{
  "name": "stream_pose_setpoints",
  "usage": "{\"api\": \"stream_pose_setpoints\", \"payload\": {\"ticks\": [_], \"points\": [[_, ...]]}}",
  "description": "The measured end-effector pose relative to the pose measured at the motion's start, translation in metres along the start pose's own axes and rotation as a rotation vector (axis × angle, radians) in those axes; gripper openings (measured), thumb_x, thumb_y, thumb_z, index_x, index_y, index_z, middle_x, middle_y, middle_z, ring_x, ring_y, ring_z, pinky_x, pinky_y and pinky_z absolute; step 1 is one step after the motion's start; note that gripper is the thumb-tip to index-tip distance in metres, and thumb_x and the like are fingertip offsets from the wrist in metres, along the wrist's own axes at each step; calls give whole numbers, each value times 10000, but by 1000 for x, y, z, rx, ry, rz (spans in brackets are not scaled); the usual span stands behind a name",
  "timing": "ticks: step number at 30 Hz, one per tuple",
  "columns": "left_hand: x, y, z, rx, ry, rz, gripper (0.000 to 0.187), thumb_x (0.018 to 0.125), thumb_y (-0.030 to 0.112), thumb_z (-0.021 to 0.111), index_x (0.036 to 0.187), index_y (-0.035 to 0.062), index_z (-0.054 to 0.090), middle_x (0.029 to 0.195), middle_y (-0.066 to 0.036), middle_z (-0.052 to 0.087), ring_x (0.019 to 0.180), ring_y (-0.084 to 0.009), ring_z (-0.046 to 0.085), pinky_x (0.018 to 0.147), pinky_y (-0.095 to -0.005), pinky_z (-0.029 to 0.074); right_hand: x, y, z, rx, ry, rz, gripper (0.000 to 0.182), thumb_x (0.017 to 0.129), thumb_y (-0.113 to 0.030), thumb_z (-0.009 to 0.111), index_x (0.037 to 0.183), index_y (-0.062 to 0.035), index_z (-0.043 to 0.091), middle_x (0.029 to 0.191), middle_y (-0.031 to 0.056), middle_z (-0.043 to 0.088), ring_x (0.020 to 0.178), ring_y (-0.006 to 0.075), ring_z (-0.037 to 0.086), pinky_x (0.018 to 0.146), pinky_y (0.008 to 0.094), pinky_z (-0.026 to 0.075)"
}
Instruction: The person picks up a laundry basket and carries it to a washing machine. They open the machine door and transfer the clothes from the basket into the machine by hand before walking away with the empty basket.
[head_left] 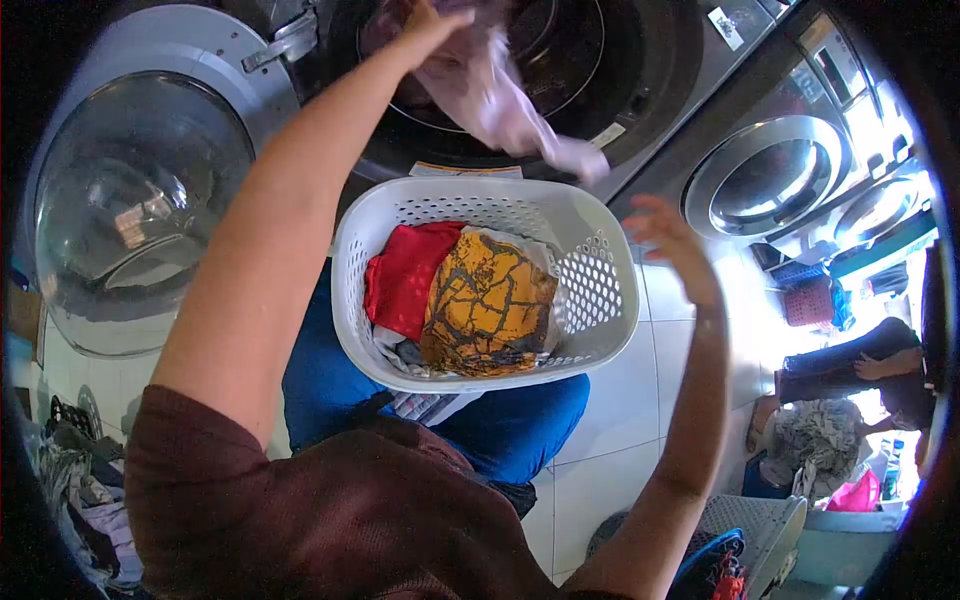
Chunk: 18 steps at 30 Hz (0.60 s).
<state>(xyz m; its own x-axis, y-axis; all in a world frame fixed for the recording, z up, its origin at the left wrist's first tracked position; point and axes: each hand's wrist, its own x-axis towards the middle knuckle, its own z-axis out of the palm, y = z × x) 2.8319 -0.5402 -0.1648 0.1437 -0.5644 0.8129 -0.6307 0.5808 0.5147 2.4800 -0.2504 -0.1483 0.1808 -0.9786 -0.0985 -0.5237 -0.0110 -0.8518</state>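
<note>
My left hand (432,28) is raised at the opening of a dark front-loading machine (555,60), its fingers closed on a pale pink cloth (490,100). The cloth hangs down to the right, blurred by motion, its lower end above the basket's far rim. My right hand (668,238) hovers beside the basket's right rim, fingers apart, holding nothing. A white laundry basket (480,382) rests at my lap. Inside it lie a red cloth (405,280) and a yellow cloth with dark patterns (492,305), with grey and white fabric around them.
The machine's round glass door (140,215) stands open at left. More machines (775,175) line the right. Clothes (100,510) lie at lower left. Another person (900,375) is at far right, near a grey bundle (815,440). A second basket (760,520) stands lower right.
</note>
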Motion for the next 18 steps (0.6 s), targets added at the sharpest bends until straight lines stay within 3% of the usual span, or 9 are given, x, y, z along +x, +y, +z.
{"api": "stream_pose_setpoints", "payload": {"ticks": [2, 4, 5, 6, 8, 12, 13, 15, 18], "points": [[-34, 31, -4, -228, -209, -324, 710, 708, 298, 638, 1242, -42, 316, 1225, -215, 419, 1141, -291, 408, 930, -347, 360, 16, 66, 42, -115, -49, -102, 584, 722, -434, 608, 1154, -68, 465, 938, 90, 602, 887, 194, 567, 741, 295, 444], [-56, 13, 25, -117, -629, -366, 652, 722, 277, 628, 1232, -16, 346, 1219, -202, 428, 1141, -272, 412, 916, -352, 368, 10, 95, 93, -397, -92, 64, 544, 755, -442, 593, 1124, -54, 495, 876, 153, 608, 868, 257, 585, 776, 338, 440], [-66, 29, 22, -28, -608, -116, 608, 734, 276, 618, 1219, 7, 368, 1164, -181, 472, 1096, -255, 450, 877, -347, 394, 11, 120, 115, -766, -23, -69, 577, 734, -494, 591, 1104, -58, 515, 903, 181, 607, 889, 305, 582, 778, 378, 440], [-81, 53, 17, 60, -580, 133, 563, 746, 275, 608, 1205, 30, 390, 1110, -161, 516, 1050, -237, 488, 838, -343, 420, 0, 94, 133, -743, -21, 302, 523, 760, -481, 556, 1055, -48, 547, 945, 197, 597, 882, 331, 583, 755, 409, 452], [-107, 87, 14, -318, -1081, -54, 480, 773, 290, 578, 1163, 54, 430, 1004, -117, 566, 927, -207, 551, 759, -334, 449, 11, 119, 152, -820, -74, 285, 401, 798, -401, 510, 989, -51, 565, 912, 188, 602, 847, 341, 588, 711, 433, 462], [-160, 146, -29, -78, -2004, -314, 584, 709, 430, 629, 1127, 54, 468, 979, -118, 581, 858, -232, 579, 737, -346, 446, 26, 93, 123, -559, 111, -97, 252, 814, -245, 470, 859, -11, 552, 812, 173, 609, 722, 342, 600, 605, 429, 473], [-179, 139, -23, -5, -2011, -122, 599, 694, 458, 633, 1113, 56, 488, 992, -127, 581, 879, -247, 574, 754, -349, 437, 40, 100, 109, -699, 104, -201, 193, 817, -169, 457, 841, -2, 549, 784, 152, 606, 635, 306, 603, 541, 370, 473], [-202, 133, -27, -77, -1879, 145, 601, 683, 486, 634, 1089, 58, 518, 1008, -142, 580, 915, -271, 562, 786, -354, 421, 34, 40, 100, 56, 196, 88, 154, 812, -136, 464, 843, -9, 547, 760, 134, 589, 599, 247, 586, 553, 315, 466], [-205, 150, -52, -302, -1563, 159, 553, 707, 473, 619, 1066, 60, 541, 1005, -149, 582, 940, -282, 549, 812, -352, 405, 28, -17, 74, 83, 320, -424, 154, 816, -131, 450, 825, -17, 554, 740, 76, 547, 651, 142, 524, 611, 250, 429]]}}
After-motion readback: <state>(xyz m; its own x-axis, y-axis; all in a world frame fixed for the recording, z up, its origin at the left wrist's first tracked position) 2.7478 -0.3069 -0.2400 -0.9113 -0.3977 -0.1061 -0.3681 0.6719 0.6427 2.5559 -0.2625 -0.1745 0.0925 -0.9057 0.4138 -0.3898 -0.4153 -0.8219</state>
